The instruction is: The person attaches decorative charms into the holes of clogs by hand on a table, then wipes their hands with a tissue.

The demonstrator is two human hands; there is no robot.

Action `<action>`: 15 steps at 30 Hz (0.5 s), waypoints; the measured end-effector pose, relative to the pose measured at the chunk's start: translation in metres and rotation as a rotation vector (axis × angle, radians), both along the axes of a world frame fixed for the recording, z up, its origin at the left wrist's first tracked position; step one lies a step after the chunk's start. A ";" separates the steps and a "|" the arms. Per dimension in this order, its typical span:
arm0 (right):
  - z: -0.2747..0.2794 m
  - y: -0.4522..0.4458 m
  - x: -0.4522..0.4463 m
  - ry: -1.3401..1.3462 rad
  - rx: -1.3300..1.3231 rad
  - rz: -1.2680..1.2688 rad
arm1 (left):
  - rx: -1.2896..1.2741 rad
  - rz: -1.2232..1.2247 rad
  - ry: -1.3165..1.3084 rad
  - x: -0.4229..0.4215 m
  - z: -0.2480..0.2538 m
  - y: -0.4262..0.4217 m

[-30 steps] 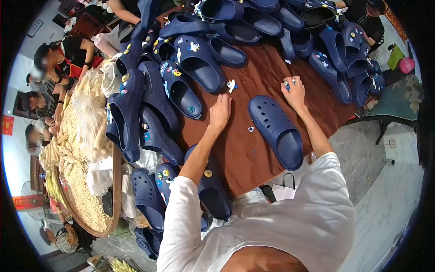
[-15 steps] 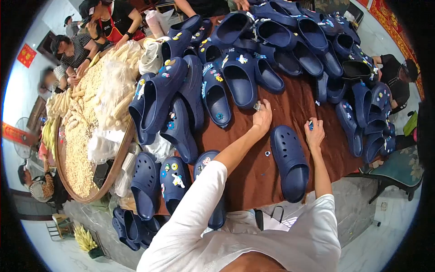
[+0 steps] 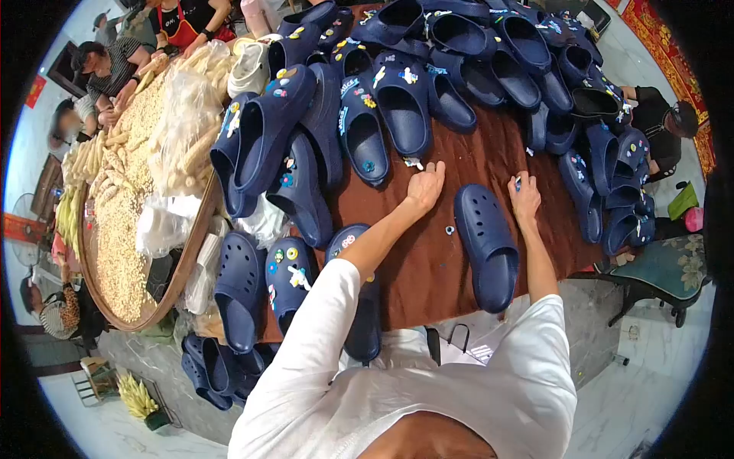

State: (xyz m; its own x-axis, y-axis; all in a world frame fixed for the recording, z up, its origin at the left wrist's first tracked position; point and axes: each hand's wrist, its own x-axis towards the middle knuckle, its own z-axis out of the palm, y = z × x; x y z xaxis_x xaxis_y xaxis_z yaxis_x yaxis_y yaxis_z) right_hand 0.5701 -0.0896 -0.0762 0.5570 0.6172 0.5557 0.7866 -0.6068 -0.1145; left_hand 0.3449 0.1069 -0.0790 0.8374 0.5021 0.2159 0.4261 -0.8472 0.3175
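A dark blue clog with bare holes lies upright on the brown cloth between my hands, touched by neither. My left hand rests on the cloth left of it, fingers curled in; what they hold, if anything, is hidden. Just beyond those fingers, a small white charm lies by the heel of a charm-decorated clog. Beyond the bare clog on the right, my right hand is closed around a small blue shoe charm, mostly covered by the fingers. A tiny ring-shaped charm lies between my hands.
Piled clogs line the far side, with more at right and left. A round tray of corn kernels and cobs stands left. Co-workers sit at upper left and right. A chair stands at right.
The whole view has shifted, so the table sits higher in it. My left hand has moved slightly left, and the white charm now lies apart from its fingertips. The bare clog stays put.
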 end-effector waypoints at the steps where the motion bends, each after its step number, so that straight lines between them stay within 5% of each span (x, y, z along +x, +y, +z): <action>1: 0.003 0.000 0.002 -0.003 -0.006 0.004 | -0.006 0.004 -0.003 -0.009 0.009 -0.005; 5: 0.023 0.005 -0.002 0.176 -0.068 -0.118 | -0.316 0.130 -0.305 -0.032 0.015 -0.019; 7: 0.039 0.016 -0.009 0.447 0.098 -0.160 | -0.739 0.309 -0.575 -0.039 0.021 -0.016; 8: 0.043 0.025 -0.015 0.479 0.170 -0.177 | -1.493 0.398 -0.554 -0.044 0.024 -0.010; 9: 0.050 0.037 -0.025 0.475 0.173 -0.173 | -1.490 0.396 -0.560 -0.048 0.033 -0.007; 11: 0.063 0.061 -0.049 0.589 0.306 0.017 | -2.269 0.679 -0.825 -0.054 0.042 -0.004; 15: 0.100 0.114 -0.157 0.732 0.398 0.350 | -2.636 0.664 -0.926 -0.061 0.041 -0.001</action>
State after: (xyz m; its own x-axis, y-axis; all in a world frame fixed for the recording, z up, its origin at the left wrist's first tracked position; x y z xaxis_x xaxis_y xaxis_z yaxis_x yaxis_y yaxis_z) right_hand 0.4126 0.0249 0.0235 0.6715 0.6559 0.3448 0.5669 -0.1551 -0.8090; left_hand 0.2838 0.1054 -0.0383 0.7307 0.1782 -0.6590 -0.3056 0.9486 -0.0824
